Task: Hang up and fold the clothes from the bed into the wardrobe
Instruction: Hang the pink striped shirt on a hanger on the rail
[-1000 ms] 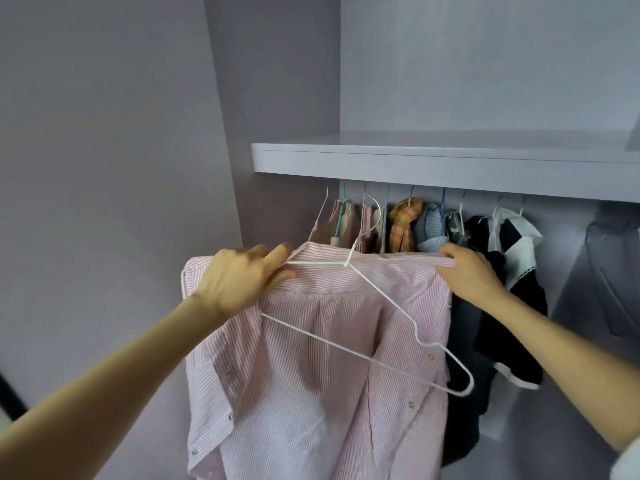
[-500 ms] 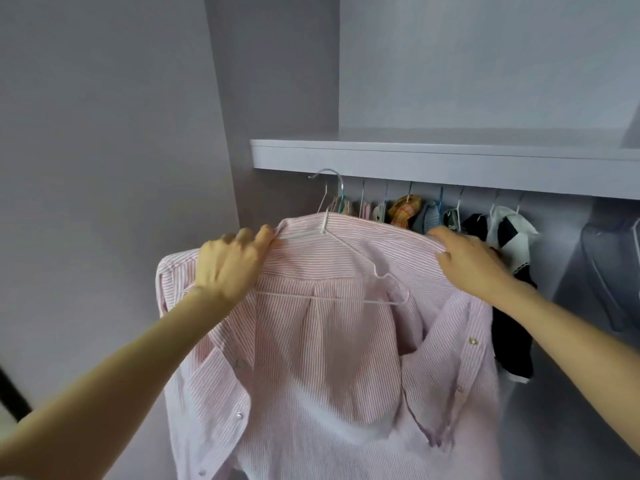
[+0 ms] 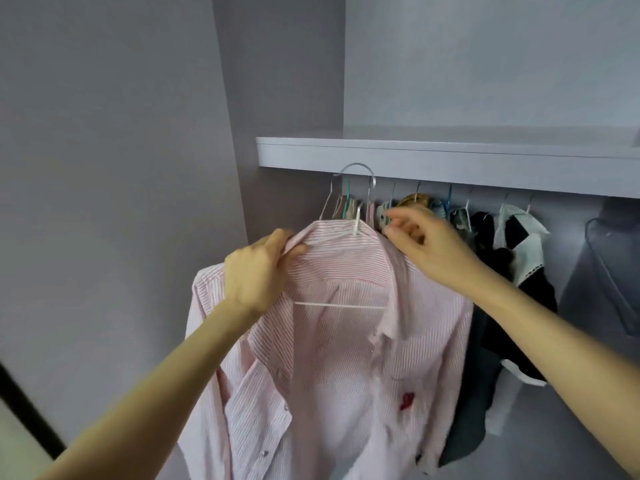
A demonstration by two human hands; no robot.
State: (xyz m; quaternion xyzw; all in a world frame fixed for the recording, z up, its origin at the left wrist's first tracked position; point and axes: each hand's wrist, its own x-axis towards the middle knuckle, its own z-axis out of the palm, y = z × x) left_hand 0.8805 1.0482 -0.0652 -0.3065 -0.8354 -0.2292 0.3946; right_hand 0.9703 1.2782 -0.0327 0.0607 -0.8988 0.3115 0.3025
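Note:
A pink-and-white striped shirt [image 3: 346,341] hangs on a white wire hanger [image 3: 341,305], whose hook rises in front of the wardrobe shelf's edge. My left hand [image 3: 256,271] pinches the shirt's left shoulder near the collar. At the right shoulder my right hand [image 3: 426,244] hovers with fingers spread, its palm resting lightly on the fabric. The shirt front falls open below, with a small red mark low on the right panel. The wardrobe rail itself is hidden under the shelf.
A grey shelf [image 3: 450,161] runs across the wardrobe, with several hung garments [image 3: 415,206] beneath it. A black-and-white top [image 3: 519,244] hangs to the right. A grey wardrobe side wall [image 3: 104,202] stands on the left.
The hanger has gone inside the shirt and both were lifted toward the shelf. My right hand released the shoulder fabric and opened; my left hand kept its grip.

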